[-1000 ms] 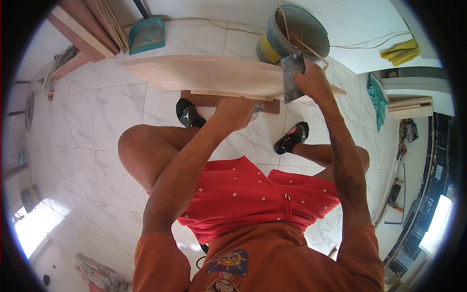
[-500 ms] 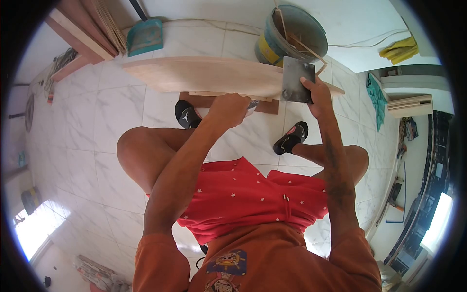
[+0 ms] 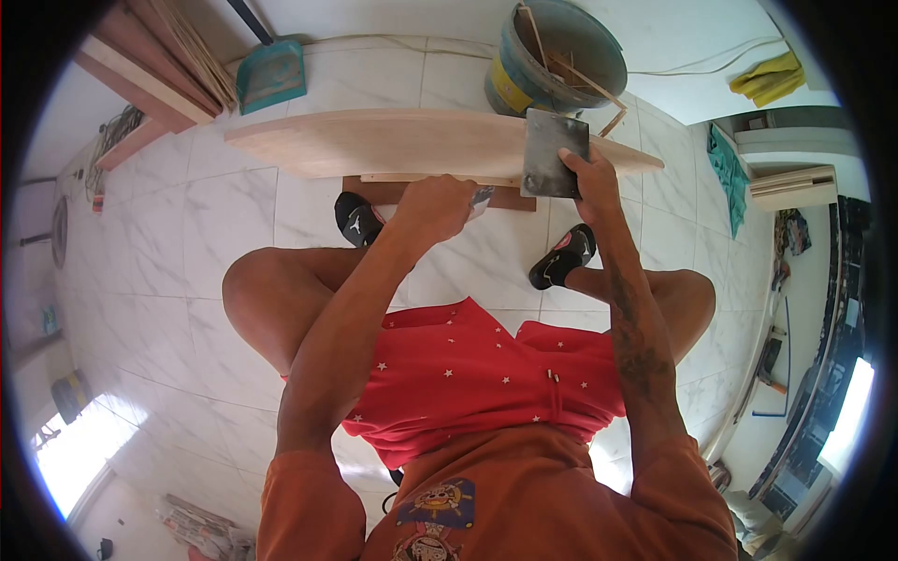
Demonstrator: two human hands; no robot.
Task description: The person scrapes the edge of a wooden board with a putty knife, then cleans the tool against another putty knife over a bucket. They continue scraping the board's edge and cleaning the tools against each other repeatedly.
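Observation:
My left hand (image 3: 435, 208) is closed around what looks like a putty knife (image 3: 481, 201); its smeared grey blade sticks out to the right and its handle is hidden in my fist. In my right hand (image 3: 595, 185) is a flat, dark grey rectangular plate (image 3: 552, 150), gripped at its right edge with the thumb on top. The two tools are apart. Beyond my hands lies a long, pale wooden board (image 3: 374, 140) with a curved far edge, and the plate covers part of it. Under its near side are a thin wood strip (image 3: 402, 179) and a brown wood piece (image 3: 516, 201).
Behind the board stands a bucket (image 3: 510, 70) with wood scraps in it. A teal dustpan (image 3: 271, 79) and leaning wood panels (image 3: 140, 65) are at the far left. A yellow cloth (image 3: 769, 79) and a teal cloth (image 3: 726, 178) are to the right. My feet rest on the tiled floor (image 3: 234, 206).
My right hand has moved the plate slightly left, nearer the putty knife. My left hand has shifted slightly left, with its grip unchanged.

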